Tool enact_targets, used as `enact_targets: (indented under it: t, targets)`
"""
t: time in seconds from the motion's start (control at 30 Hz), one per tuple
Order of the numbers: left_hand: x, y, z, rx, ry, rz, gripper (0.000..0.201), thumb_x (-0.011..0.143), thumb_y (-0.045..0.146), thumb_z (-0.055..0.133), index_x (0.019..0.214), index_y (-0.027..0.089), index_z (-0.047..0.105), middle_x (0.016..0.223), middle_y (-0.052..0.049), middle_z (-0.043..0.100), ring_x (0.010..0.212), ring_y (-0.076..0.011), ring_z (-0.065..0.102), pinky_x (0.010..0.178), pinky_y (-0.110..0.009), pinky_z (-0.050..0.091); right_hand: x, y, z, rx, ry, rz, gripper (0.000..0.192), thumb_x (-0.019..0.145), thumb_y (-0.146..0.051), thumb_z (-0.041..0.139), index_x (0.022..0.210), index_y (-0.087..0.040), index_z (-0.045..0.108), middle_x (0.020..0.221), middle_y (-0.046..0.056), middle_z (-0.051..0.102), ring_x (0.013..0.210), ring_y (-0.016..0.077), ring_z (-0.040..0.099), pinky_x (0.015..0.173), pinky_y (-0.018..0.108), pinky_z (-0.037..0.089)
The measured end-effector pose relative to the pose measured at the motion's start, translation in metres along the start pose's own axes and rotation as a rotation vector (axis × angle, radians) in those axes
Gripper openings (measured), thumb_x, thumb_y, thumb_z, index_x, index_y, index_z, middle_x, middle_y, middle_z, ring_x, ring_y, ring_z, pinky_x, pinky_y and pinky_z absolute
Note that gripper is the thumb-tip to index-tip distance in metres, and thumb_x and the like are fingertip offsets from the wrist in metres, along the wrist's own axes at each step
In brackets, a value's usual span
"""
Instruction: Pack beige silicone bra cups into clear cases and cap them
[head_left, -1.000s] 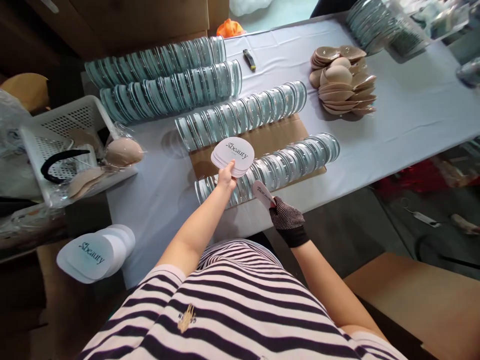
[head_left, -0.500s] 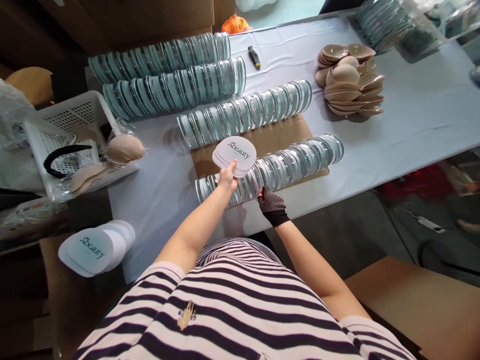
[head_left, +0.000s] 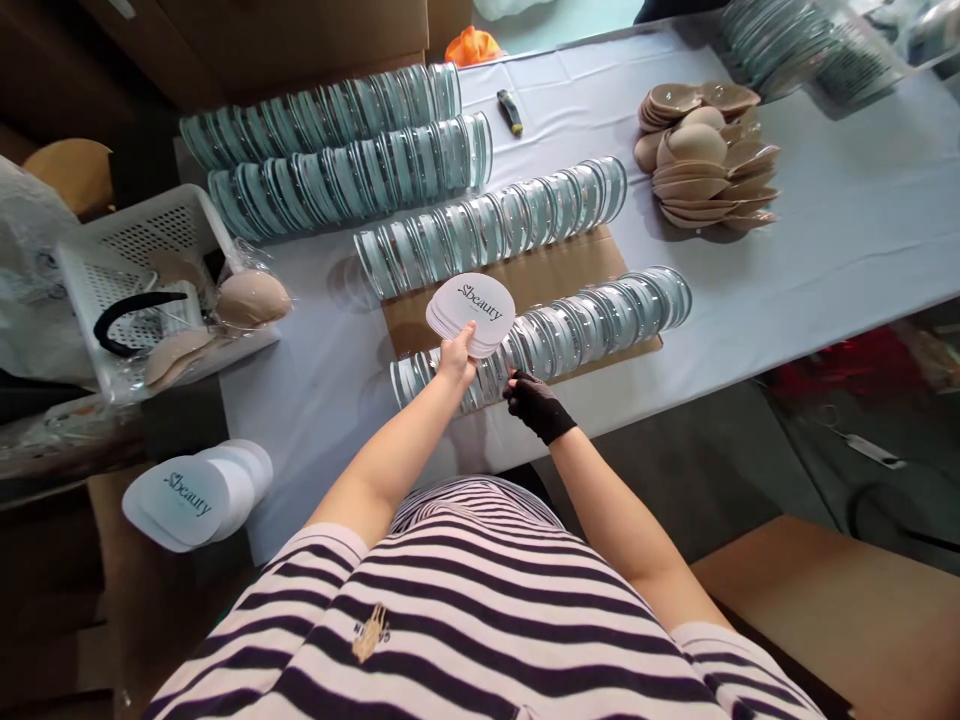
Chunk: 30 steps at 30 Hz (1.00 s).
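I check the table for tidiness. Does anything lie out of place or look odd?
Little stands out. The rows of clear cases lie orderly. Only a small knife lies loose on the cloth, apart from the pads.

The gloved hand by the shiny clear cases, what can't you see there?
Head view:
- Right hand fingertips: sunk among the nearest row of clear cases, so any card there is hidden.
- Small print under the logo on the cards in the left hand: too small.
- Far case stacks: cut off by the top edge.
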<state>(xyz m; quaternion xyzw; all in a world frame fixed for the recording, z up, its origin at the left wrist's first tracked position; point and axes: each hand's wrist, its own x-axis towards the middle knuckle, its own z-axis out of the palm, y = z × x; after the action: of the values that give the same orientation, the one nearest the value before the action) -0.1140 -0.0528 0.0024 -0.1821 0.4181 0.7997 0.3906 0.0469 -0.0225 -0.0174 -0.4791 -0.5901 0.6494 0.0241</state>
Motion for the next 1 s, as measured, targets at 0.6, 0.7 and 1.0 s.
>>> enact_targets:
  t: [0.6, 0.7, 1.0]
  targets:
    - [-0.002, 0.001, 0.001, 0.022, 0.019, 0.059, 0.038, 0.086, 0.005, 0.065, 0.122, 0.017, 0.067, 0.115, -0.009, 0.075, 0.11, -0.0214, 0.07, 0.101, -0.04, 0.054, 0.008, -0.008, 0.014, 0.654, -0.133, 0.237, 0.034, 0.098, -0.031, 0.048, 0.067, -0.022, 0.037, 0.047, -0.01, 0.034, 0.038, 0.0053, 0.029, 0.041, 0.015, 0.029]
    - [-0.003, 0.003, 0.001, -0.018, 0.032, 0.055, 0.041, 0.085, 0.006, 0.067, 0.124, 0.017, 0.066, 0.117, -0.011, 0.074, 0.109, -0.0211, 0.071, 0.101, -0.038, 0.054, 0.006, -0.014, 0.01, 0.688, -0.208, 0.256, 0.038, 0.104, -0.032, 0.032, 0.068, -0.021, 0.039, 0.049, -0.009, 0.036, 0.039, 0.0059, 0.033, 0.044, 0.015, 0.033]
    - [-0.002, -0.003, 0.001, 0.01, 0.053, 0.127, 0.04, 0.084, 0.004, 0.068, 0.122, 0.016, 0.067, 0.115, -0.011, 0.075, 0.109, -0.0215, 0.071, 0.102, -0.039, 0.053, 0.01, -0.022, -0.033, -0.036, -0.085, 0.029, 0.018, 0.089, -0.035, 0.061, 0.087, -0.018, 0.065, 0.058, -0.003, 0.058, 0.047, 0.0085, 0.05, 0.048, 0.018, 0.039]
